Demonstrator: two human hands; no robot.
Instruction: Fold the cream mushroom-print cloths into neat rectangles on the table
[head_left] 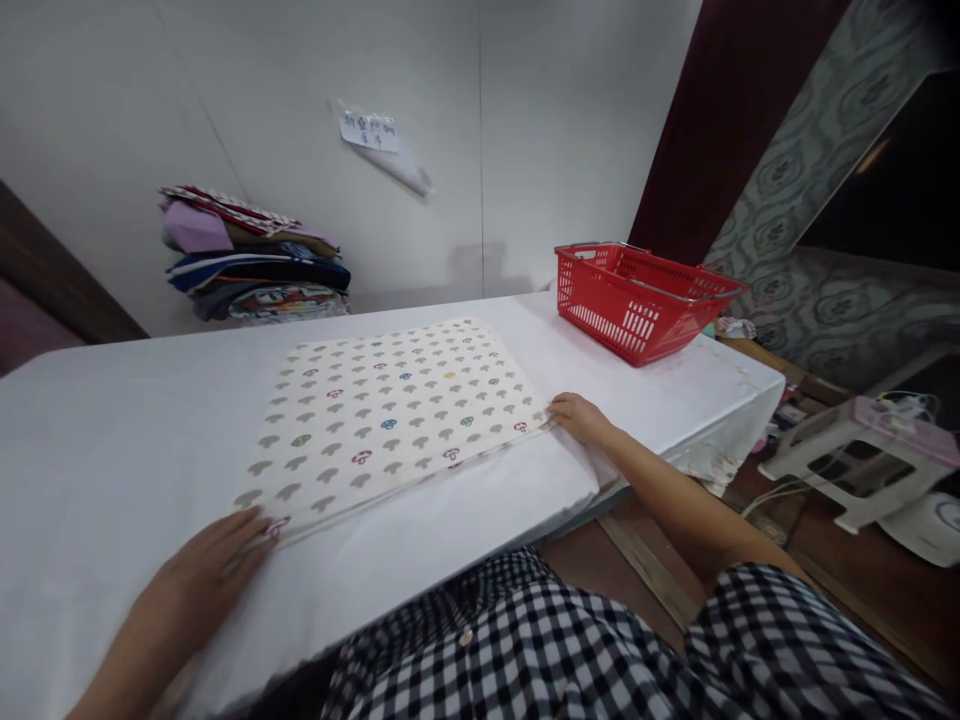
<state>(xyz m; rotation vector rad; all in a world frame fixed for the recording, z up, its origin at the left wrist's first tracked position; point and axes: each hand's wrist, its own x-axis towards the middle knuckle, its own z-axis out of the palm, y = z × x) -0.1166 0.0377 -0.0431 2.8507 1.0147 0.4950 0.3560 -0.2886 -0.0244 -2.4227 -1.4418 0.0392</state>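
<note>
A cream cloth printed with grey mushrooms and a few coloured ones lies flat on the white-covered table. Its near edge shows more than one layer. My left hand rests at the cloth's near left corner, fingertips on the fabric and fingers stretched out. At the near right corner, my right hand has its fingers pressed together on the edge of the cloth.
A red plastic basket stands at the table's back right. Folded clothes are stacked at the back left, by the wall. A paper note hangs on the wall. A white stool stands on the floor at the right.
</note>
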